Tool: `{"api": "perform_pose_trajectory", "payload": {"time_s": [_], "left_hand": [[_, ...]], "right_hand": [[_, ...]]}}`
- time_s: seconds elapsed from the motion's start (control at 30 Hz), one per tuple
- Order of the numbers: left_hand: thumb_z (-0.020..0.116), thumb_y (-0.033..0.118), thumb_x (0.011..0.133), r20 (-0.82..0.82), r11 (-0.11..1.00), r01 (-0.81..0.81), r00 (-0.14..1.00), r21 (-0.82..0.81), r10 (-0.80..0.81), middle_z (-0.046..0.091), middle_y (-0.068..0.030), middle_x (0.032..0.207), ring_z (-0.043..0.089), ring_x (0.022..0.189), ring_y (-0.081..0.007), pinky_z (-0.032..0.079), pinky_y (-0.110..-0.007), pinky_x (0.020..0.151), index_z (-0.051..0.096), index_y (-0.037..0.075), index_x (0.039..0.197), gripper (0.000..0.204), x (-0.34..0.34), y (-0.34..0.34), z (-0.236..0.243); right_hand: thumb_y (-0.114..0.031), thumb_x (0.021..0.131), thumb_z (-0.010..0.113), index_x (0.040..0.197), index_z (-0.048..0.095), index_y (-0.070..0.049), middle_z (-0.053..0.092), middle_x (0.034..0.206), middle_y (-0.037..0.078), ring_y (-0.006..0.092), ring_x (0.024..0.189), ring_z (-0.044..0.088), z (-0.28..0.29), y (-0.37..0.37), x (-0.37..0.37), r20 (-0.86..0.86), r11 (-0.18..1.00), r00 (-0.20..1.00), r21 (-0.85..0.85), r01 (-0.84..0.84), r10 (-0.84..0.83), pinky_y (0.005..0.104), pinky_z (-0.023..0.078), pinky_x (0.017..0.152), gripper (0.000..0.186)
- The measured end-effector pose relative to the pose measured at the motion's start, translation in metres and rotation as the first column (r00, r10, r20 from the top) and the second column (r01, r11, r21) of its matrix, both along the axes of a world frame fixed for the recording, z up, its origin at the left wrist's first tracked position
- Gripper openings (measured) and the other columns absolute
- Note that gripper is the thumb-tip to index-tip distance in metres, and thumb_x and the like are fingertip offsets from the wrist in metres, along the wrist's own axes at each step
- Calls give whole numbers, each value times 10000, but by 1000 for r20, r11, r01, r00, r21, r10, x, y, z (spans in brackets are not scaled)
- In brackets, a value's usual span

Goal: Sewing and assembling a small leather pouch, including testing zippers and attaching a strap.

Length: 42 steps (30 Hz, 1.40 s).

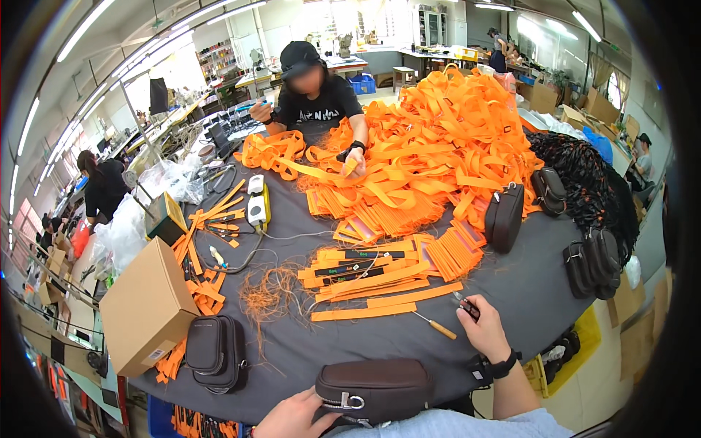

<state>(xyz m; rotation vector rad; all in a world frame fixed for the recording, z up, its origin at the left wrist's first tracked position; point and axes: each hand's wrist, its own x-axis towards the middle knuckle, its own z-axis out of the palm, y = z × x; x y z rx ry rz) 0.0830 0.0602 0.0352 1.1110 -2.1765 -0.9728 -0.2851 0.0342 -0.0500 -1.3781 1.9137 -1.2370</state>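
At the near table edge lies a dark brown zippered pouch (376, 383) with a silver zip and a metal ring on its near side. My left hand (292, 417) grips its left end, fingers and thumb around the corner by the zip. My right hand (485, 328) is raised over the table to the right, closed round a small black tool (469, 306) with a metal tip; its exact kind is partly hidden by the fingers. Just left of that hand lies an awl (437, 325) with a wooden handle, beside cut orange webbing strips (364, 314).
A large heap of orange webbing (445, 139) covers the far side, where a co-worker (310, 95) in a black cap handles a strip. A cardboard box (150, 306) and a black pouch (217, 352) stand left. More pouches (593, 263) sit right. Loose orange threads (266, 292) lie mid-table.
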Motion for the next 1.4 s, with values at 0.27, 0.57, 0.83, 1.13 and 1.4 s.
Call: {"api": "perform_pose_trajectory", "payload": {"time_s": [0.27,0.57,0.83,1.13,1.4], "left_hand": [[728,179,899,138,969,161,972,187,-188,749,-122,974,708,866,-172,544,-294,806,730,10,1059,233,43,-66,54],[588,203,986,-164,930,-284,954,-234,250,723,-78,955,650,887,-117,505,-267,798,687,-38,1067,273,-56,-325,-1],[543,283,991,-153,699,-529,836,-481,528,627,-230,1183,573,1152,-389,416,-469,995,549,-1,1250,385,-108,-459,-71],[439,218,1072,-635,691,-692,634,-210,442,596,-30,755,536,666,-109,451,-283,633,599,7,960,288,-113,-394,-54],[529,50,970,-434,900,-327,883,-290,181,712,-96,777,654,747,-222,494,-329,759,665,6,1071,175,-108,-253,-34]], "right_hand": [[-115,939,654,1040,605,16,637,836,41,111,720,570,1,-25,-29,215,994,972,40,-101,91,249,475,692,172],[-319,1048,515,1135,578,-93,519,813,-12,110,724,482,-2,-54,-92,966,962,-42,-259,-88,256,287,438,717,250],[-360,1061,466,1127,600,-113,501,819,-24,109,735,494,-34,-73,-98,953,963,-146,-268,-6,265,290,444,721,289],[-337,1053,496,1112,559,-123,486,816,-16,124,734,482,-27,-72,-87,989,987,0,-150,-59,150,293,437,720,230],[-301,1056,487,1076,597,-63,397,690,-29,106,671,398,-7,-65,-79,909,907,151,-349,-237,389,277,369,661,263]]}}
